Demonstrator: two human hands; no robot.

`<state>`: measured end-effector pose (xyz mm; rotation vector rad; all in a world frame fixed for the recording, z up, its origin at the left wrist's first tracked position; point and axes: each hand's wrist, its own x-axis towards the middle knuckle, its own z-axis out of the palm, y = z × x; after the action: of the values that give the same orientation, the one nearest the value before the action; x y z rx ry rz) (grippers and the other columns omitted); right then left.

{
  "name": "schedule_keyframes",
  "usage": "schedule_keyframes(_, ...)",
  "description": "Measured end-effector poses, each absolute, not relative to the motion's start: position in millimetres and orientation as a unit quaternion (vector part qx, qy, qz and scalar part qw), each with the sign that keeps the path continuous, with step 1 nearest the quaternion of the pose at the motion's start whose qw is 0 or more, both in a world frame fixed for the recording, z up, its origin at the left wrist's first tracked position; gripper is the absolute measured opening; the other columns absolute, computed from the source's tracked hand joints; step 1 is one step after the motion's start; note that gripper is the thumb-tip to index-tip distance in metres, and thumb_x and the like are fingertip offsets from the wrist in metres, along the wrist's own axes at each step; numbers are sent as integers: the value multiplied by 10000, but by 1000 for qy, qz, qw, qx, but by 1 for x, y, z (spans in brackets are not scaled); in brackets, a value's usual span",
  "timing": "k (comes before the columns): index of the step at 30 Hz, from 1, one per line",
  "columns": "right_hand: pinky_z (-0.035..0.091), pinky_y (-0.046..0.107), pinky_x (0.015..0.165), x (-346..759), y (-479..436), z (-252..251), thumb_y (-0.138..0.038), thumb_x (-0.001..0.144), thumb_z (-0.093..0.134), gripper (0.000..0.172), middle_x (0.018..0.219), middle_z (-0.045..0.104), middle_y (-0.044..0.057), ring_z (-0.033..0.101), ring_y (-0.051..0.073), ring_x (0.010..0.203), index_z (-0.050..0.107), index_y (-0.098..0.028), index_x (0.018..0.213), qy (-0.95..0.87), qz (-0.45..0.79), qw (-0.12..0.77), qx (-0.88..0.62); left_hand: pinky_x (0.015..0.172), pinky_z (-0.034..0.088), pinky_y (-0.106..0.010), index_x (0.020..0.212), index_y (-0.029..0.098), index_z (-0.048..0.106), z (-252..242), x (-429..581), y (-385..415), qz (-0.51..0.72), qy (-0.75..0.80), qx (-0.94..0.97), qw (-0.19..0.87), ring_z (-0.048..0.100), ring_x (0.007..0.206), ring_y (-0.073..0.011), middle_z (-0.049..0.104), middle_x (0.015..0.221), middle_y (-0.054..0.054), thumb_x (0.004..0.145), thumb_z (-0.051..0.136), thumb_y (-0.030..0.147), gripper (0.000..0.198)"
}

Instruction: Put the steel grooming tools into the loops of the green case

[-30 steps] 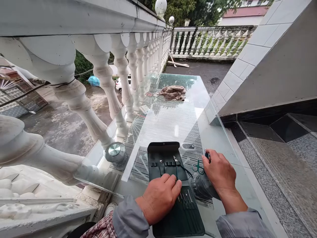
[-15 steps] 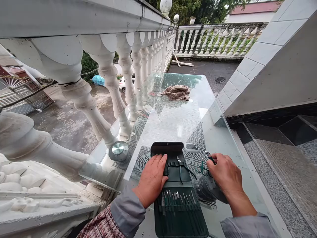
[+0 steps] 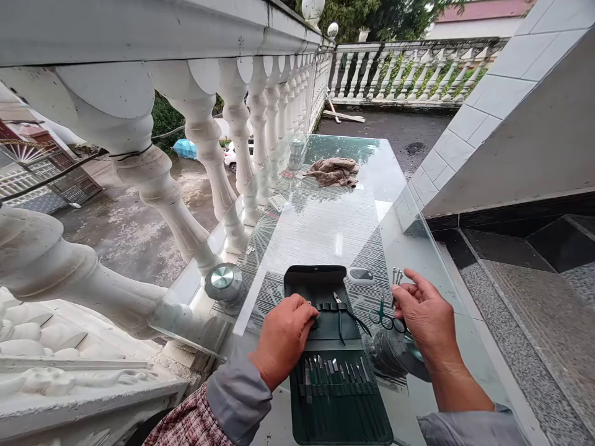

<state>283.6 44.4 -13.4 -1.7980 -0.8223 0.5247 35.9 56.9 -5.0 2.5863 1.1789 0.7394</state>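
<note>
An open dark green manicure case (image 3: pixel 325 427) lies on the glass table, with a row of slim metal tools (image 3: pixel 334 371) held in its lower half. Cuticle nippers (image 3: pixel 341 316) rest in the upper half, their handles sticking out to the right. My left hand (image 3: pixel 286 337) is closed at the case's upper left edge, thumb and fingertips together; whatever they pinch is mostly hidden. Between thumb and fingers, my right hand (image 3: pixel 430 319) holds silver nail clippers (image 3: pixel 396 279) above the table. Small green-handled scissors (image 3: pixel 382 317) lie just left of that hand.
A grey and white oval object (image 3: pixel 361 276) lies beyond the case. Farther back on the glass table (image 3: pixel 320 235) are a crumpled brown cloth (image 3: pixel 333 171) and a small card (image 3: pixel 277 202). White balusters (image 3: pixel 204 142) line the left side; stone steps (image 3: pixel 525 310) are at right.
My left hand's fingers have gone from lying flat on the case to curled and pinched together. My right hand has turned, and the clippers now point upward, with its index finger raised.
</note>
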Motion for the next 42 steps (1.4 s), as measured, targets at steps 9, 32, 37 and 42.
schedule_keyframes(9,398,198,378,216,45,4,-352,691,632,480,715,493,-59,452,62,477,486,-218,1128,-317,452,622,-555,491,382,-263,869,130,555,-11,34,47,184,180,952,-166,490,603,-141,585,850,-70,894,342,90,218)
schedule_keyframes(32,476,300,697,180,59,-21,-240,822,476,323,843,577,44,544,135,663,561,-149,1119,-627,165,416,-637,481,385,-274,731,158,487,-14,39,45,200,182,950,-155,472,579,-155,508,703,-41,879,312,97,237)
schedule_keyframes(37,465,316,751,182,57,-20,-249,876,434,283,925,562,78,556,176,813,571,-154,1105,-669,108,366,-638,483,391,-262,780,155,496,-11,38,46,196,206,948,-146,482,581,-150,509,702,-31,899,316,109,221)
schedule_keyframes(42,450,304,748,181,54,-14,-241,900,407,265,937,544,78,544,187,865,622,-197,1048,-700,84,264,-658,502,410,-233,787,166,509,-15,37,48,228,283,928,-86,509,611,-137,526,718,-25,926,295,123,259)
